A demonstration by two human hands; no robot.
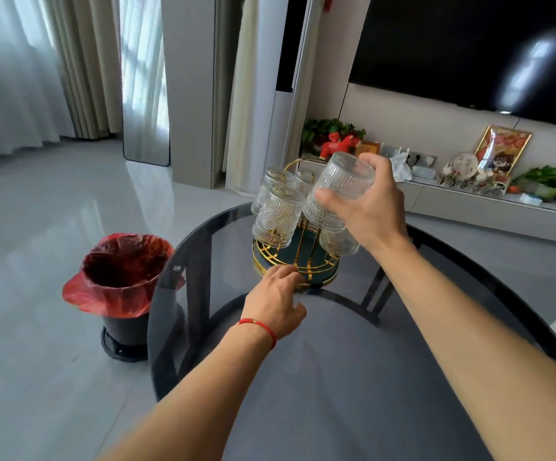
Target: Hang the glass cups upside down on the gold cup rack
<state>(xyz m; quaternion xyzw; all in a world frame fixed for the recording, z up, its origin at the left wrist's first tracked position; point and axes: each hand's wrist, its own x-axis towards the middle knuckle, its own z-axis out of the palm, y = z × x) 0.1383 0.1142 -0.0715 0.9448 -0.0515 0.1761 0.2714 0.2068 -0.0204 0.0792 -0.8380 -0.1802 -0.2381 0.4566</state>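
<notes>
The gold cup rack [306, 267] stands on a round dark glass table [336, 361], on a green base ringed with gold wire. Several ribbed glass cups hang on it upside down; the nearest one [278, 216] is at the front left, another [338, 242] sits low on the right. My right hand [366, 207] grips one more ribbed glass cup [340, 191], tilted bottom-up just above the rack's right side. My left hand [278, 294], with a red string on the wrist, touches the rack's front rim with its fingertips.
A black bin with a red bag [122, 277] stands on the floor left of the table. Behind the table runs a low TV shelf [469, 201] with ornaments and plants, under a wall-mounted dark screen [469, 51]. Curtains hang at the back left.
</notes>
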